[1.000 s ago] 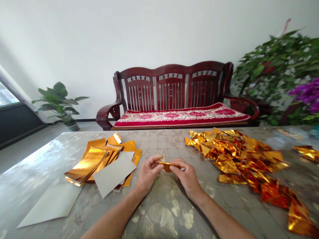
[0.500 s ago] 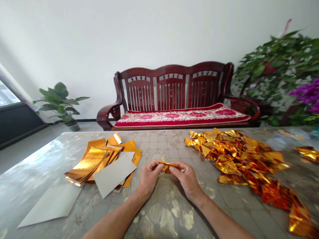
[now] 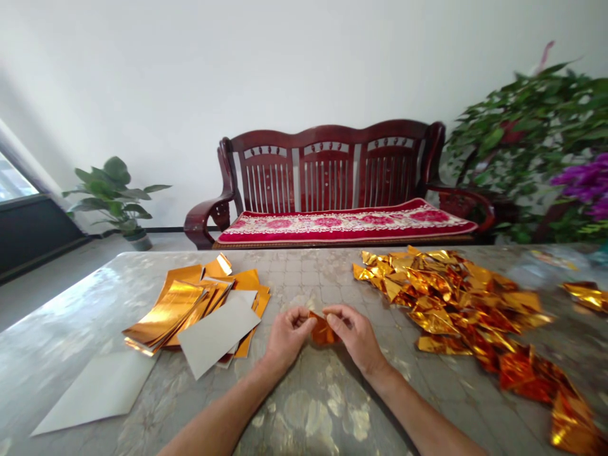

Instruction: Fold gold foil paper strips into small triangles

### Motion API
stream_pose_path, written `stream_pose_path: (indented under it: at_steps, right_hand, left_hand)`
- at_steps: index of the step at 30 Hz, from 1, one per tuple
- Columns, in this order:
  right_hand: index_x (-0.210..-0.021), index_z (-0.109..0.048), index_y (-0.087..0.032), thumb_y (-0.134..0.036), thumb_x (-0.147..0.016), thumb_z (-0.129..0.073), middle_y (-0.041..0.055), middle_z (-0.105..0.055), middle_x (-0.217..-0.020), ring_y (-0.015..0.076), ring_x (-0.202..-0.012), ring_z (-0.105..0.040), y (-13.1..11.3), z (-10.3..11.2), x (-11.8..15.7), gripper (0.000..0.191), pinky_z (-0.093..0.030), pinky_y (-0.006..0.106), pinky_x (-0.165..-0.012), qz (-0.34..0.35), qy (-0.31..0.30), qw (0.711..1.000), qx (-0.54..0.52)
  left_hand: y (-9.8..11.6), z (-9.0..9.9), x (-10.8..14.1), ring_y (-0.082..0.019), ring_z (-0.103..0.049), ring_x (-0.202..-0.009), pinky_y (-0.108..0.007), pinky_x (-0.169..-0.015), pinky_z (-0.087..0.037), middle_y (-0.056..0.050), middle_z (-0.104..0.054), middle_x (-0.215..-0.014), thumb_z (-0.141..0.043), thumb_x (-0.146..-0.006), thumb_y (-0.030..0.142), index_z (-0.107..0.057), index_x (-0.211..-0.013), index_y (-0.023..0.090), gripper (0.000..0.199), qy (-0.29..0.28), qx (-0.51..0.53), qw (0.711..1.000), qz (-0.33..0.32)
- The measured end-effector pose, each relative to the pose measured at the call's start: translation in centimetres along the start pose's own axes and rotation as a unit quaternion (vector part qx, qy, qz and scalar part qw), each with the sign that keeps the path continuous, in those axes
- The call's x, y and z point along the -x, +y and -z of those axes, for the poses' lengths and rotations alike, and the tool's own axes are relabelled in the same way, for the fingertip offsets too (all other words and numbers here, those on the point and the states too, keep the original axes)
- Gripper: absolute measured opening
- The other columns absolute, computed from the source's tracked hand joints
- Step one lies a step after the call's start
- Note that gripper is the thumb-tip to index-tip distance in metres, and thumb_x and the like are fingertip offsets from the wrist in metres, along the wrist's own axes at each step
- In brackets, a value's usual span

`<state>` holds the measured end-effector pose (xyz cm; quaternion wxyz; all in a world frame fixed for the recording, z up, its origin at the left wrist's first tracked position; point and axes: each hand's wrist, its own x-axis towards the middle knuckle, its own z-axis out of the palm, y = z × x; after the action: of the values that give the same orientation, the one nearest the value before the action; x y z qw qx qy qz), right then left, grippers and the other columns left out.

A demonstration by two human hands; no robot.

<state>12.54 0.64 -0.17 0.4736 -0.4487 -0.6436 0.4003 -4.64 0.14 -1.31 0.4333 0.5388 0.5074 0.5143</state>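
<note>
Between my hands, over the middle of the table, is a small folded piece of gold foil paper (image 3: 323, 332). My left hand (image 3: 287, 335) pinches its left edge between thumb and fingers. The right edge is gripped the same way by my right hand (image 3: 354, 335). Off to the left lies a loose stack of flat gold foil sheets (image 3: 173, 307), with a pale sheet (image 3: 219, 332) face down on top. To the right spreads a big heap of folded gold foil pieces (image 3: 441, 291), crumpled-looking and shiny.
The table (image 3: 304, 405) has a patterned grey cover. Another pale sheet (image 3: 97, 389) lies at its left. Clear plastic (image 3: 546, 263) and a single foil piece (image 3: 586, 294) are at the far right. Beyond stand a wooden bench (image 3: 327, 171) and potted plants (image 3: 111, 196).
The foil piece has turned from a narrow, flattened strip to show a wider face hanging below my fingers. Both hands have shifted grip slightly; the stack and heap look the same.
</note>
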Motion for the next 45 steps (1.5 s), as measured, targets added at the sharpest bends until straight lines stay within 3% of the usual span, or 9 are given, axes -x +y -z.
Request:
stream_pose_path:
  at_steps: [4,9,15,19,25,32,38,41,45]
  right_hand:
    - [-0.082,-0.072,-0.019,-0.035,-0.079,-0.062,0.0057,-0.072,-0.083,0.0214,-0.079,-0.064,0.1,-0.6,0.0,0.019,-0.048,0.031,-0.072,0.013,0.005,0.998,0.053]
    - [-0.076,-0.067,-0.018,-0.036,-0.079,-0.059,0.0027,-0.068,-0.071,0.0179,-0.067,-0.06,0.1,-1.0,0.0,0.02,-0.046,0.027,-0.064,-0.02,-0.001,1.0,0.016]
    - [-0.073,-0.063,-0.019,-0.039,-0.08,-0.059,0.0008,-0.063,-0.066,0.0161,-0.061,-0.056,0.0,-1.0,0.1,0.022,-0.045,0.026,-0.059,-0.026,0.02,0.999,0.0]
    - [-0.072,-0.062,-0.019,-0.04,-0.081,-0.06,0.0001,-0.061,-0.063,0.0154,-0.059,-0.054,0.0,-1.2,0.3,0.023,-0.044,0.026,-0.057,-0.024,0.02,0.999,-0.016]
    - [-0.07,-0.063,-0.019,-0.038,-0.08,-0.061,0.0008,-0.062,-0.063,0.0156,-0.058,-0.054,-0.1,-1.2,0.4,0.021,-0.044,0.026,-0.056,-0.015,0.041,0.999,0.004]
    - [-0.071,-0.064,-0.019,-0.036,-0.079,-0.061,0.0022,-0.066,-0.066,0.0174,-0.062,-0.058,-0.2,-1.6,0.7,0.019,-0.046,0.027,-0.061,-0.008,0.06,0.998,0.015]
    - [-0.084,-0.069,-0.021,-0.03,-0.085,-0.058,0.0036,-0.071,-0.081,0.0197,-0.077,-0.062,-0.2,-1.1,0.5,0.014,-0.046,0.03,-0.072,0.048,0.024,0.993,0.102]
    - [-0.085,-0.07,-0.023,-0.025,-0.087,-0.059,0.0031,-0.071,-0.084,0.02,-0.085,-0.06,-0.7,-0.3,0.3,0.012,-0.043,0.031,-0.079,0.136,0.005,0.968,0.211]
    - [-0.078,-0.067,-0.023,-0.019,-0.087,-0.06,0.0031,-0.068,-0.078,0.0191,-0.081,-0.056,-1.6,0.8,0.1,0.013,-0.038,0.031,-0.075,0.219,-0.04,0.92,0.323]
  left_hand:
    - [-0.1,-0.6,0.4,-0.009,-0.051,-0.051,-0.02,-0.052,-0.038,0.001,-0.062,-0.057,-0.073,-0.069,0.034,-0.068,-0.071,0.013,0.022,-0.028,-0.006,0.999,0.016]
    - [0.4,-0.5,0.7,-0.01,-0.052,-0.053,-0.02,-0.054,-0.039,0.0,-0.064,-0.059,-0.076,-0.069,0.041,-0.07,-0.073,0.012,0.03,-0.051,0.012,0.998,0.026]
    - [0.8,0.0,0.6,-0.01,-0.054,-0.055,-0.021,-0.057,-0.043,-0.002,-0.064,-0.062,-0.06,-0.084,0.057,-0.068,-0.071,0.013,0.047,-0.124,0.09,0.986,0.063]
    - [0.2,0.0,0.4,-0.008,-0.052,-0.05,-0.018,-0.053,-0.039,0.0,-0.062,-0.059,-0.074,-0.073,0.055,-0.067,-0.07,0.013,0.042,-0.121,0.132,0.978,0.108]
    - [0.2,-0.1,0.3,-0.007,-0.05,-0.049,-0.018,-0.052,-0.037,-0.001,-0.063,-0.058,-0.078,-0.068,0.052,-0.07,-0.071,0.012,0.041,-0.103,0.14,0.977,0.122]
    - [0.8,-0.5,0.7,-0.01,-0.05,-0.052,-0.021,-0.053,-0.036,-0.001,-0.064,-0.058,-0.071,-0.072,0.035,-0.071,-0.066,0.012,0.024,-0.03,-0.001,0.999,0.021]
    - [1.4,-0.3,1.2,-0.015,-0.058,-0.059,-0.023,-0.059,-0.039,-0.002,-0.07,-0.065,-0.064,-0.072,0.021,-0.075,-0.069,0.018,0.012,0.015,-0.158,0.985,-0.067]
    - [1.6,-0.1,1.5,-0.014,-0.055,-0.059,-0.023,-0.061,-0.035,-0.001,-0.068,-0.064,-0.062,-0.073,0.017,-0.074,-0.067,0.022,0.014,0.011,-0.226,0.966,-0.121]
    - [1.3,0.0,1.7,-0.013,-0.05,-0.056,-0.023,-0.059,-0.03,0.0,-0.064,-0.06,-0.061,-0.074,0.016,-0.071,-0.062,0.023,0.016,-0.006,-0.26,0.955,-0.144]
